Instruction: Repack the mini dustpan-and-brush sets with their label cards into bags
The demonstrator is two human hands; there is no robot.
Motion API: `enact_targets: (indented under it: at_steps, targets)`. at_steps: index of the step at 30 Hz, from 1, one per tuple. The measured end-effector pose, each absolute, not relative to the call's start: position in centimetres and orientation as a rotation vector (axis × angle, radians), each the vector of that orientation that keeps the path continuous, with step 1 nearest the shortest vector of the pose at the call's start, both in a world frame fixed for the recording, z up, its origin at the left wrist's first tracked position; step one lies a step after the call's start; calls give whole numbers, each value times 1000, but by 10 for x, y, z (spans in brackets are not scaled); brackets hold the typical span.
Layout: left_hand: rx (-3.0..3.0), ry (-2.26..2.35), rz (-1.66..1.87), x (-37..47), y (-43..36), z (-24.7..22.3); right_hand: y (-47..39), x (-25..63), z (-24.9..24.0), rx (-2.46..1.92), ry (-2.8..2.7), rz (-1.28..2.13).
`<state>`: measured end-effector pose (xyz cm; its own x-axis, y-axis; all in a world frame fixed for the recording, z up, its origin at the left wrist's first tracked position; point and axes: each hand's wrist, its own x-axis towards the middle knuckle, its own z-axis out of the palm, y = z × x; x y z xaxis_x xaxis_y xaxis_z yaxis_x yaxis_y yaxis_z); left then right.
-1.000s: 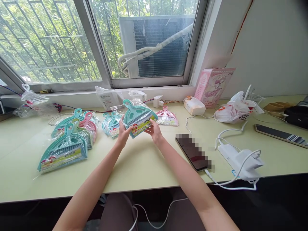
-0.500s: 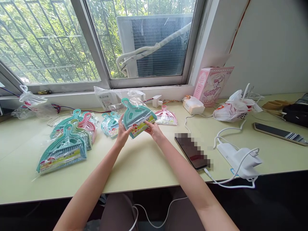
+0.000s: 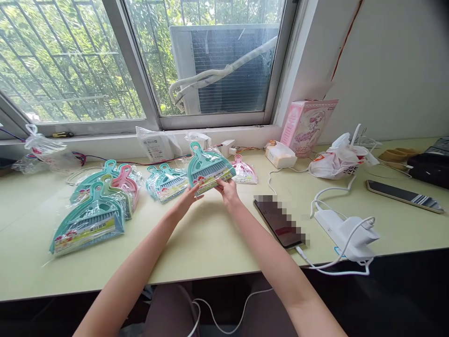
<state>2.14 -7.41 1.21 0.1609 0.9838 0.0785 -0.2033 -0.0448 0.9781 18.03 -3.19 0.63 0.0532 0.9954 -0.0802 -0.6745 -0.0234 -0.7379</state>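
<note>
A wrapped teal dustpan and brush set (image 3: pixel 209 168) is tilted above the table, handle towards the window. My left hand (image 3: pixel 187 200) is at its lower left corner, thumb on the label edge, the other fingers partly beneath. At the lower right edge, my right hand (image 3: pixel 227 189) pinches the packet. Left of it lie wrapped teal sets (image 3: pixel 170 182), and just behind its right side is a pink set (image 3: pixel 243 169). Farther left, a teal set (image 3: pixel 89 220) lies in front of a green one, a pink one (image 3: pixel 126 182) and another teal one.
On the right of the table (image 3: pixel 210 252) are a phone (image 3: pixel 280 222), a white power strip (image 3: pixel 336 229) with cables, and another phone (image 3: pixel 403 196). Behind stand a tissue pack (image 3: pixel 280 154), a pink box (image 3: pixel 308 126) and a white bag (image 3: pixel 336 161).
The held teal set has moved slightly right and its tilt has lessened. My left hand has slid down from its left side to the lower corner, uncovering more of the sets behind.
</note>
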Motion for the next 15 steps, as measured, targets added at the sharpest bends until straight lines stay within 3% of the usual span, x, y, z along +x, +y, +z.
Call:
enact_targets:
  at_steps: [6, 15]
  targets:
    - [1099, 976, 1454, 11, -68, 13, -38, 168, 2, -734, -665, 1496]
    - [1199, 1042, 1191, 11, -75, 16, -36, 172, 2, -783, -669, 1465]
